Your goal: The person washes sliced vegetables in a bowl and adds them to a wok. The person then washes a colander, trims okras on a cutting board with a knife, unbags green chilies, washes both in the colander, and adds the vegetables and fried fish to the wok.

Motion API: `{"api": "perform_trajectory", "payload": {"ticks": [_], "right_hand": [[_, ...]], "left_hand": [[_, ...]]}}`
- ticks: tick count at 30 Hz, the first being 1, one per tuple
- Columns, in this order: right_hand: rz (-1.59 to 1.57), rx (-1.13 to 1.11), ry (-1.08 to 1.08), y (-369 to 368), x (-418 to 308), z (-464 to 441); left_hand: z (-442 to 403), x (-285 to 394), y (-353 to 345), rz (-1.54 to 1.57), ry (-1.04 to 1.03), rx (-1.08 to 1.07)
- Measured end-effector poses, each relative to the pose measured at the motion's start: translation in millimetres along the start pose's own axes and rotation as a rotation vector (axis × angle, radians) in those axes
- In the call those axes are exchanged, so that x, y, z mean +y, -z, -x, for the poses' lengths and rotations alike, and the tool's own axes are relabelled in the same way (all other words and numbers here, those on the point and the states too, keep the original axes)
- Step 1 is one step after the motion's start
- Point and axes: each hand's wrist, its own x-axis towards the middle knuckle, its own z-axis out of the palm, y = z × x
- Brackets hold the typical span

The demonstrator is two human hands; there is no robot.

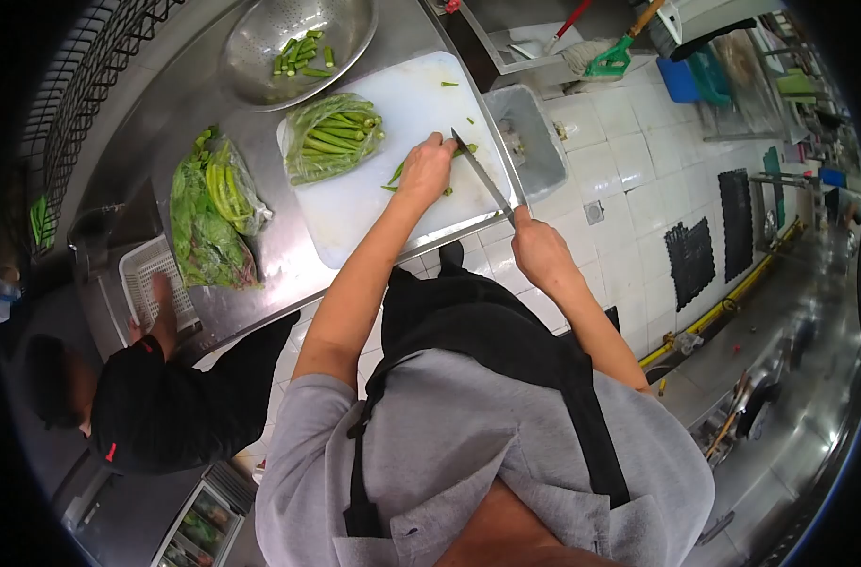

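Note:
My left hand point(427, 172) is closed on okra at the right part of a white cutting board point(345, 222). Green okra ends point(468, 149) stick out past its fingertips, and more pods lie under and beside the hand, partly hidden. In my right hand point(546, 253) is the handle of a knife point(482, 175), its blade slanting over the board close to my left fingertips. A clear plastic bag of okra point(334, 137) rests on the board's left part. Behind the board, a metal colander point(246, 61) holds several cut okra pieces point(303, 55).
Bagged leafy greens point(204, 213) and long green vegetables point(226, 189) lie on the steel counter point(284, 255). At far left, another person point(166, 406) reaches into a white basket point(139, 269). A grey bin point(534, 142) stands below the board's right edge.

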Motion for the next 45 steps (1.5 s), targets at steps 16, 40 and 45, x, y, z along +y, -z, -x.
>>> {"api": "perform_trajectory", "payload": {"ticks": [16, 40, 45], "right_hand": [[-0.159, 0.309, 0.070, 1, 58, -47], [-0.118, 0.111, 0.075, 0, -4, 7], [-0.096, 0.058, 0.114, -26, 7, -8]], "left_hand": [[14, -4, 16, 0.387, 0.216, 0.229], [26, -15, -2, 0.284, 0.139, 0.172], [25, -15, 0, 0.331, 0.206, 0.127]]}}
